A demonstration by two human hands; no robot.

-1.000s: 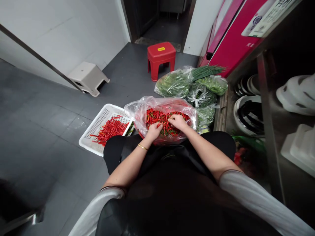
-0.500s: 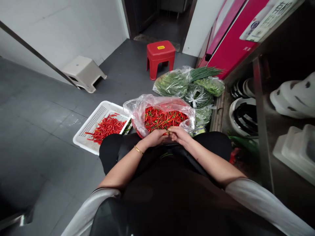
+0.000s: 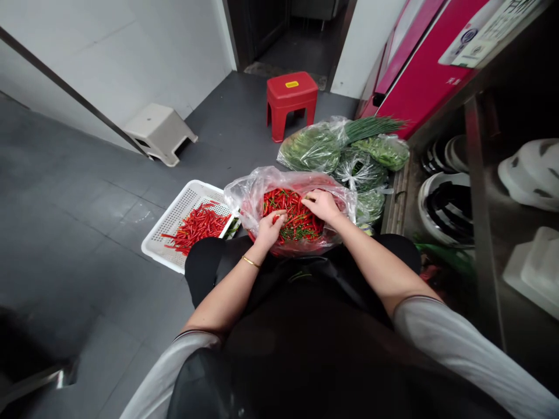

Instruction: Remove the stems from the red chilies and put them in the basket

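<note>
A clear plastic bag (image 3: pixel 244 185) full of red chili peppers (image 3: pixel 301 222) with green stems lies open in front of my lap. Over its near left part, my left hand (image 3: pixel 268 230) is closed in a pinch, a bit of red chili showing at the fingertips. My right hand (image 3: pixel 324 205) reaches over the right side of the chilies, thumb and fingers pinched together; what they hold, if anything, is too small to make out. To the left, a white perforated basket (image 3: pixel 163 224) holds a pile of red chilies (image 3: pixel 198 226), and neither hand touches it.
Bagged green vegetables (image 3: pixel 312 148) lie on the floor behind the chili bag. Farther back stands a red stool (image 3: pixel 292 96), with a grey-white stool (image 3: pixel 159 131) by the left wall. A metal shelf (image 3: pixel 484 203) with white containers runs along the right, near a pink cabinet (image 3: pixel 430 64).
My hands were together at the bag's near edge. They have moved apart and forward over the chilies, the right hand farther in. The view has shifted slightly.
</note>
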